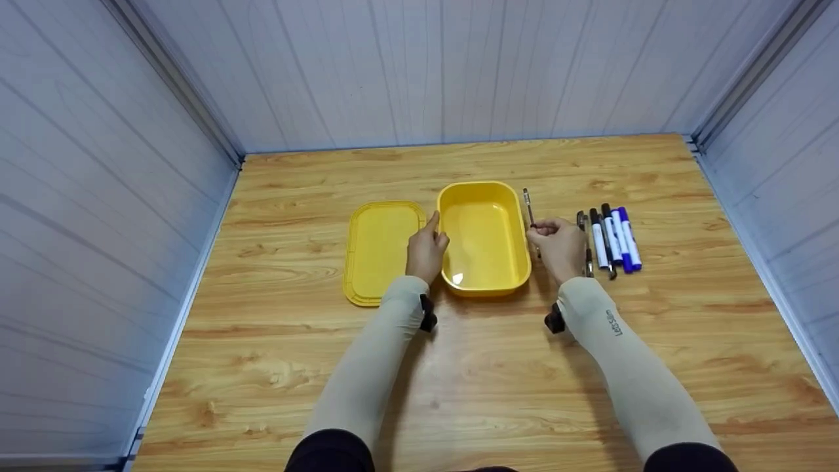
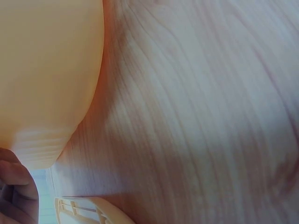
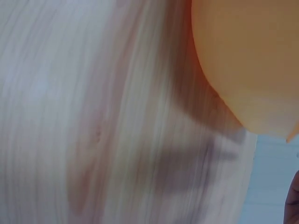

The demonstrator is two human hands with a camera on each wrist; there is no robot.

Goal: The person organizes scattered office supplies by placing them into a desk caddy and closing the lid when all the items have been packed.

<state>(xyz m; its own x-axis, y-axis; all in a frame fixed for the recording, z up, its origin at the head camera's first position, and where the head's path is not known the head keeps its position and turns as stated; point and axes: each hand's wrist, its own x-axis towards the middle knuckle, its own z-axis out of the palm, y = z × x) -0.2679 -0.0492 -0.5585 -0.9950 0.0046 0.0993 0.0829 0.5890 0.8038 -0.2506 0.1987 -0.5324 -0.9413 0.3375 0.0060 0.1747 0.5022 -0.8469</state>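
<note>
A yellow plastic box (image 1: 482,229) stands uncovered on the wooden table, and no object shows inside it. At its left wall, my left hand (image 1: 426,252) holds the rim, thumb at the edge and index finger along the outside. Curled fingers (image 2: 18,182) show beside the box wall (image 2: 46,70) in the left wrist view. Just off the right wall, my right hand (image 1: 558,248) pinches a slim pen (image 1: 528,206) between thumb and fingertips. Only the edge of that hand (image 3: 292,200) enters the right wrist view, where the pen is not visible.
Left of the box lies its flat yellow lid (image 1: 380,252), partly behind my left hand. Several white markers (image 1: 616,236) with black or blue caps, plus dark pens (image 1: 588,252), lie in a row to the right. Pale panel walls (image 1: 406,72) enclose the table.
</note>
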